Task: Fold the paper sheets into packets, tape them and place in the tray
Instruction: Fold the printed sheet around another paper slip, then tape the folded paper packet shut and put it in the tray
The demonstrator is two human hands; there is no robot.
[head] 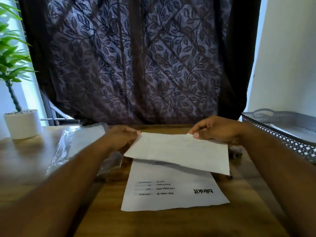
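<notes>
Paper sheet [172, 194]: far half raised, near half flat.
Left hand [122, 135]: pinches its far-left corner.
Right hand [217, 129]: pinches its far-right corner.

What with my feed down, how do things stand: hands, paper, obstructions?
Left grip and right grip pinch far corners of blank sheet, lifted. Printed sheet flat on table beneath. No tape seen; tray right, plastic bag left, neither blocking.
</notes>
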